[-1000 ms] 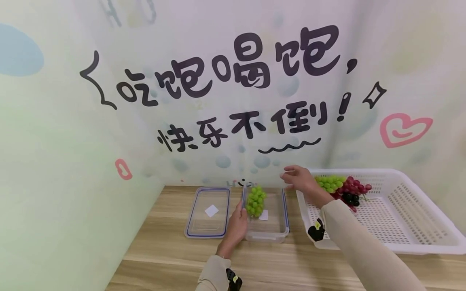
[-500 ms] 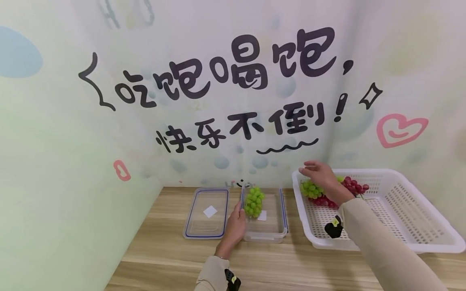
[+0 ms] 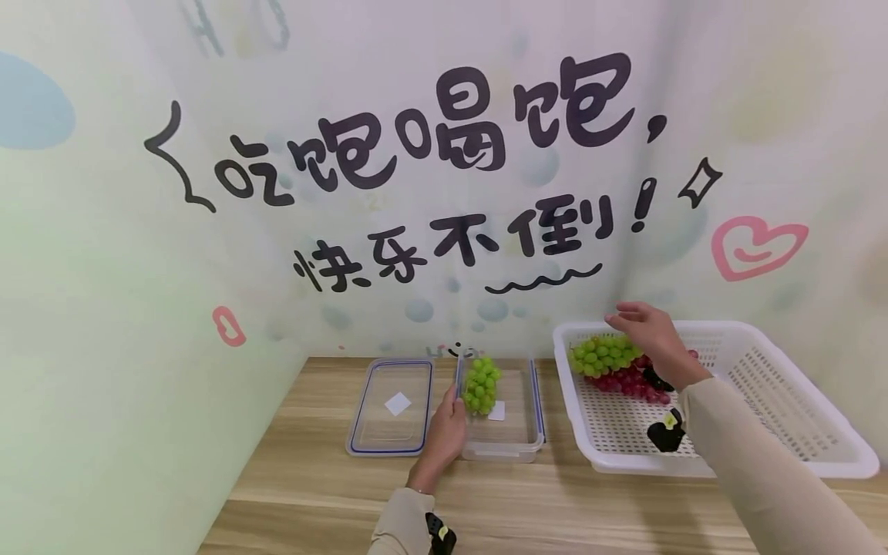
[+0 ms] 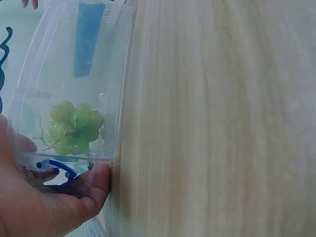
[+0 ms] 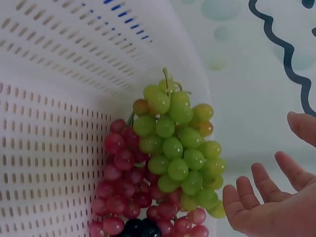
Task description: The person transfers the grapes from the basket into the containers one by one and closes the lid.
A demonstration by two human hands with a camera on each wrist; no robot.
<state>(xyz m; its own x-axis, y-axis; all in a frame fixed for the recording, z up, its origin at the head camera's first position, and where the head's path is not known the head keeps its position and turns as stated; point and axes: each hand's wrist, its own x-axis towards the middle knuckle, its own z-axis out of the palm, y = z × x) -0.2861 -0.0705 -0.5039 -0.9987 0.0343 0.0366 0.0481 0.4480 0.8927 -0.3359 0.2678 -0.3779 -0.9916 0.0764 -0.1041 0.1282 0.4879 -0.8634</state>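
My left hand holds the left end of a clear plastic food container, its thumb and fingers about the blue-sealed side flap in the left wrist view. A bunch of green grapes lies inside, near that hand. My right hand hovers over the back of a white plastic basket, fingers spread and holding nothing. Below it another green bunch lies on red grapes, with dark grapes beside them. In the right wrist view its fingertips are just to the side of the green bunch.
A clear lid with a blue seal lies flat on the wooden table, left of the container. A printed wall sheet rises right behind the table. The basket's raised rim stands to the container's right.
My right hand has moved right, from beside the container to over the basket, uncovering the green bunch there. The left hand stays on the container. The head view has shifted slightly.
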